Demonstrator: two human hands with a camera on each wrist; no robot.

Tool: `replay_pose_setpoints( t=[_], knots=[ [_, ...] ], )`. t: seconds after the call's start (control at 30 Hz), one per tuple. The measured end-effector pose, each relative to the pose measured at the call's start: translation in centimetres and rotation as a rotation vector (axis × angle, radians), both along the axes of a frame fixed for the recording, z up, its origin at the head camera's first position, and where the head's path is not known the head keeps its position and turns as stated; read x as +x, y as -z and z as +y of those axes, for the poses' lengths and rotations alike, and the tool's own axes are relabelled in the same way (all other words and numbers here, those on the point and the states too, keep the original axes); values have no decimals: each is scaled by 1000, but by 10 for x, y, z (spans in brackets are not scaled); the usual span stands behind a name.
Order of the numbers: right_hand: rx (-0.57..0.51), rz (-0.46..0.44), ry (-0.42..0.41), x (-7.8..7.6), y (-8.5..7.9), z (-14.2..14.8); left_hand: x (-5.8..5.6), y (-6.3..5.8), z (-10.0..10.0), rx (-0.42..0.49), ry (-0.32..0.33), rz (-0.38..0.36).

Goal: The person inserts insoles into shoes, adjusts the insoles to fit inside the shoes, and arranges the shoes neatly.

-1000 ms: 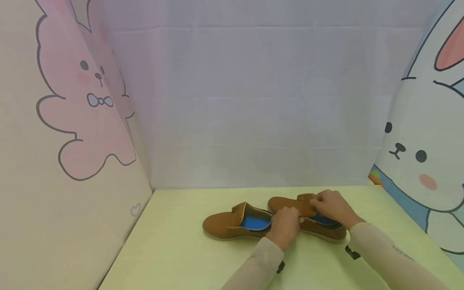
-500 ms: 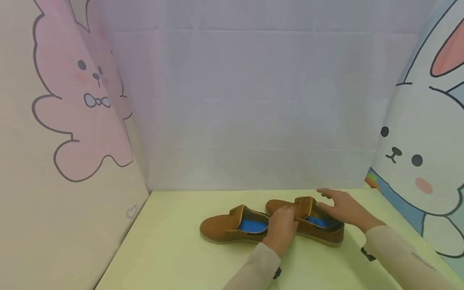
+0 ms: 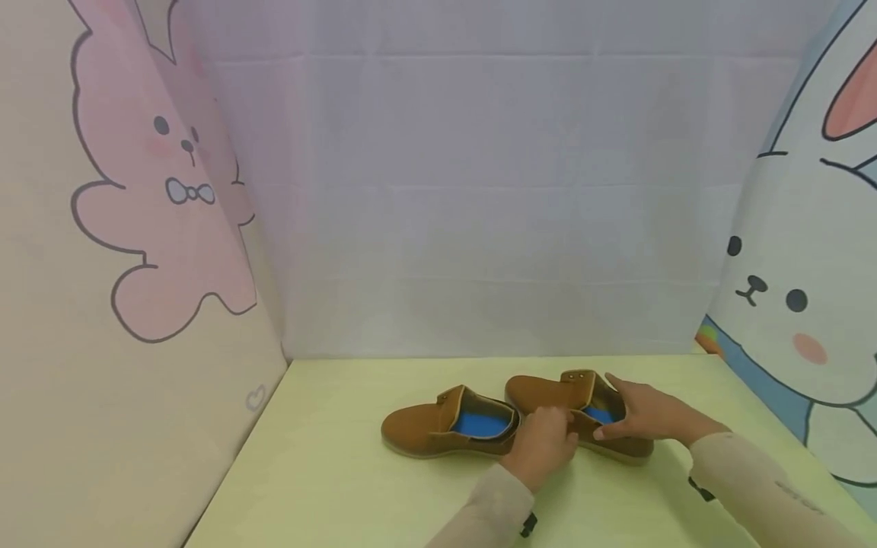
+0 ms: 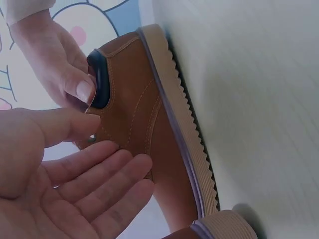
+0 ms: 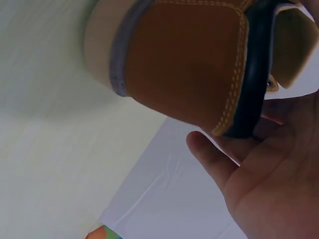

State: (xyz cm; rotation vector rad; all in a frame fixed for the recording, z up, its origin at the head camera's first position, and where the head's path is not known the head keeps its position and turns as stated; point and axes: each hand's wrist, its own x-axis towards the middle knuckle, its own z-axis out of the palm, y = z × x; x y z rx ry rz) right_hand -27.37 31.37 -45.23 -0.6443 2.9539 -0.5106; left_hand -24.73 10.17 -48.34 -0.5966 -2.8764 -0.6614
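Note:
Two brown slip-on shoes with blue insoles lie on the pale yellow table. My left hand (image 3: pixel 541 447) is by the near side of the right shoe (image 3: pixel 537 390), just past the heel of the left shoe (image 3: pixel 411 428). In the left wrist view, its fingers (image 4: pixel 117 214) are loosely extended along the shoe's side, with the thumb near an eyelet. My right hand (image 3: pixel 651 412) spreads over that shoe's heel opening, thumb at the near collar and fingers towards the far side. The right wrist view shows part of these fingers hidden behind the dark padded collar (image 5: pixel 254 69).
The yellow table (image 3: pixel 322 487) meets a pale cloth backdrop (image 3: pixel 479 205) close behind the shoes. Side panels carry a pink bunny (image 3: pixel 164 251) at left and a white bunny (image 3: pixel 781 327) at right.
My right hand let go of the right shoe's upper flap, drew back to the right, then came down over the heel opening. My left hand stayed near the shoe's side and shifted slightly.

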Motion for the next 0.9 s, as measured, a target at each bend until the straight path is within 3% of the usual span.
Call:
replay_pose_setpoints(
  t=[0.23, 0.37, 0.53, 0.67, 0.83, 0.9],
  knots=[
    [-43, 23, -8, -8, 10, -4, -1, 2, 5, -23, 1, 36],
    [-64, 42, -8, -10, 14, -6, 0, 2, 5, -23, 0, 15],
    [-89, 53, 8, -9, 17, -9, 6, -2, 0, 52, 46, -56],
    [-74, 75, 28, -4, 18, -8, 15, -13, -7, 86, 125, -50],
    [-72, 101, 38, 0, 20, -10, 33, -37, -26, 66, 223, 41],
    [-62, 106, 41, 1, 20, -11, 41, -48, -36, 73, 233, 85]
  ],
)
